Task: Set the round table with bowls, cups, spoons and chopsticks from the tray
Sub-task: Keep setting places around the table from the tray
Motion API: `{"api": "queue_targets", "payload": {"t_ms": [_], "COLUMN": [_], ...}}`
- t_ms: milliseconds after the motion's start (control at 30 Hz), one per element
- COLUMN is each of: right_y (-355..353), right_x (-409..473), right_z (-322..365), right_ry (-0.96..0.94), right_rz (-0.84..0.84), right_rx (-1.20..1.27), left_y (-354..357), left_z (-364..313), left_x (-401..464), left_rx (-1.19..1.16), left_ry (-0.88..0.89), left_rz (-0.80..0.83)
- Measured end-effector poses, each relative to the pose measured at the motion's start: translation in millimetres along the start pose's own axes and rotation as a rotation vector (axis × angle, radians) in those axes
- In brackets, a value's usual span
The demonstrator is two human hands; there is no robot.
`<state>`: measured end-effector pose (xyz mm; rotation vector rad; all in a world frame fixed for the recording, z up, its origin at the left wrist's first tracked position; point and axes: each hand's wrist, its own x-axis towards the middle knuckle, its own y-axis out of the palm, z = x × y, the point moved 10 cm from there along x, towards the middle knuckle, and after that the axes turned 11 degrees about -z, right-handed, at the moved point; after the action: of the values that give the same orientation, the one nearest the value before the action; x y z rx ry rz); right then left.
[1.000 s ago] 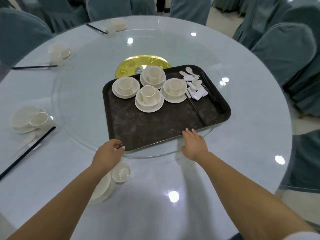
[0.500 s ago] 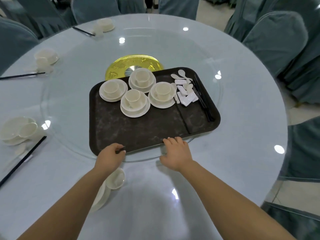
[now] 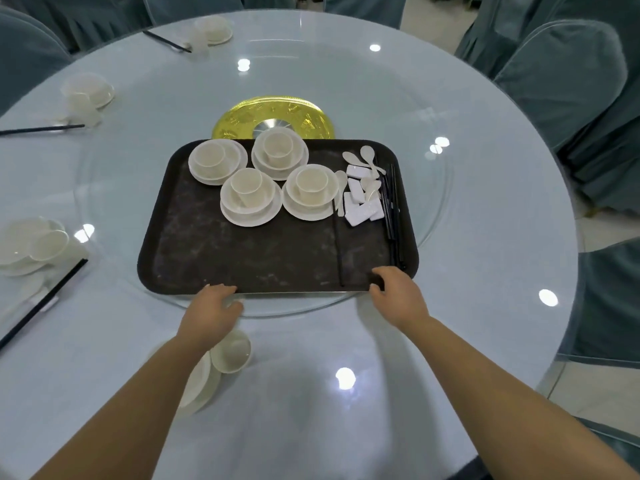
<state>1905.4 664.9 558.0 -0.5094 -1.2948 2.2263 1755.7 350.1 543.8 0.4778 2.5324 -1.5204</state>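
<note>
With my left hand and right hand both curled over the near rim of the tray, which sits on the glass turntable, I should turn it slowly, keeping the stacked bowls steady.

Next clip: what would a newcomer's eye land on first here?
The dark tray at the table's centre, with four cup-and-bowl sets at its far end and spoons and chopsticks along its right side. Next, the left hand and right hand on its near edge.
</note>
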Motion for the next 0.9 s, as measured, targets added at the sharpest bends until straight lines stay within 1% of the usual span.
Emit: {"api": "queue_targets", "payload": {"t_ms": [233, 433, 500, 633, 733, 900], "right_y": [2, -2, 3, 16, 17, 18], "right_x": [32, 78, 90, 105, 115, 120], "right_z": [30, 72, 81, 90, 94, 90], "right_ry": [-0.08, -0.248, -0.284, -0.343, -0.393, -0.384], "right_rz": [0.009, -0.021, 0.003, 0.06, 0.021, 0.008], "right_rx": [-0.077, -0.321, -0.405, -0.528, -0.618, -0.658], "left_y": [-9, -9, -11, -14, -15, -15], "left_z": [25, 28, 27, 24, 22, 19], "left_x": [14, 18, 20, 18, 15, 14], "left_rx": [-0.005, 0.053, 0.067, 0.05, 0.038, -0.004], "left_ry": [0.023, 0.109, 0.124, 0.124, 0.122, 0.126], "left_rz": [0.049, 0.044, 0.037, 0.008, -0.002, 0.015]}}
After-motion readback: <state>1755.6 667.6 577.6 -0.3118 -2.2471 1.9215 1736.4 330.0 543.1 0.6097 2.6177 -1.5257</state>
